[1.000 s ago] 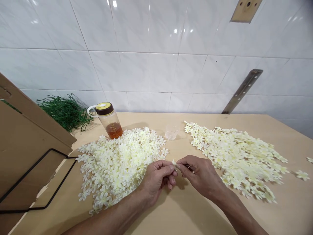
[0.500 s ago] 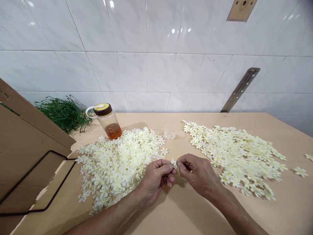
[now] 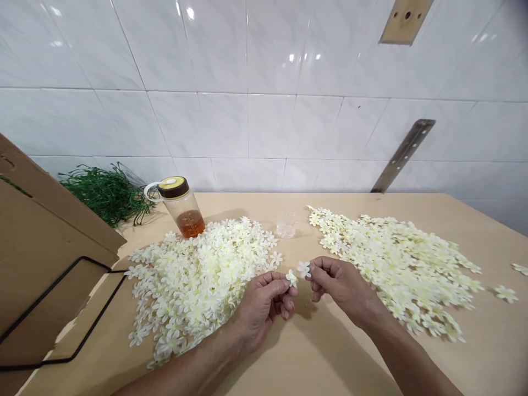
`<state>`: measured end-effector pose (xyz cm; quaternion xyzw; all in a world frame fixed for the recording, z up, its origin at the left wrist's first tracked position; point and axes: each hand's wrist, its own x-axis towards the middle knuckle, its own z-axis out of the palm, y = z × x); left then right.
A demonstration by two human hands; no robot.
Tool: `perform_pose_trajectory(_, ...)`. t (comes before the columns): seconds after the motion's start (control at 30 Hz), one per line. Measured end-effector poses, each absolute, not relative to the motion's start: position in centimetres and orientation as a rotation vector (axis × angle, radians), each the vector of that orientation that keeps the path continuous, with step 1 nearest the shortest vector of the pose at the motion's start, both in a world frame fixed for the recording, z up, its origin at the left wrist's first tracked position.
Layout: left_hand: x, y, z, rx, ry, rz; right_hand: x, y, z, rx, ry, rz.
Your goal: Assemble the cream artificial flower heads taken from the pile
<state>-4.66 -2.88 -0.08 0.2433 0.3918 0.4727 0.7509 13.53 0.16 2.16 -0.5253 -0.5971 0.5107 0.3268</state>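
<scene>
Between the thumb and forefinger of my left hand is a small cream artificial flower. My right hand pinches another pale flower, held just apart from the first. Both hands hover over the table near its front middle. Left of them spreads a heaped pile of white flowers, close beside my left wrist. Behind and right of my right hand lies a flatter spread of cream-yellow flowers.
A bottle of amber liquid stands behind the left pile. Between the piles sits a small clear container. Green artificial stems, a cardboard box and a black wire frame occupy the left side. A tiled wall rises behind.
My hands have come apart slightly. My right hand has drawn to the right with a flower in its fingers, while my left hand keeps one too.
</scene>
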Motion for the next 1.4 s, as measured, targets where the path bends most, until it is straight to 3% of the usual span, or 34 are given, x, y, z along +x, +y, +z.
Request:
perform_pose_trajectory(0.17, -4.6, -3.0, 0.2, 0.542, 0.856, 1.026, 13.8, 0.5, 2.2, -1.408, -1.511, 1.276)
perform_pose_trajectory(0.3, -4.3, -3.1, 0.2, 0.555, 0.870, 1.012, 12.6, 0.7, 3.0, -1.566, -1.583, 0.907)
perform_pose_trajectory(0.43, -4.3, -3.2, 0.3, 0.557, 0.873, 1.023, 11.5, 0.3, 4.1, -1.229, -1.811, 0.765)
perform_pose_trajectory(0.57, -4.4, -3.1, 0.2, 0.535, 0.875, 1.050, 12.4, -0.4, 3.9, -1.266, -1.858, 0.491)
perform_pose_trajectory(0.77, -4.6, -2.8, -0.2, 0.519, 0.842, 1.090, 12.7, -1.1, 2.9, -1.233, -2.150, 0.476)
perform_pose_trajectory(1.4, -4.5, -3.0, -0.3, 0.563, 0.869, 1.069, 12.2, -1.2, 2.3, -1.311, -2.124, 0.522)
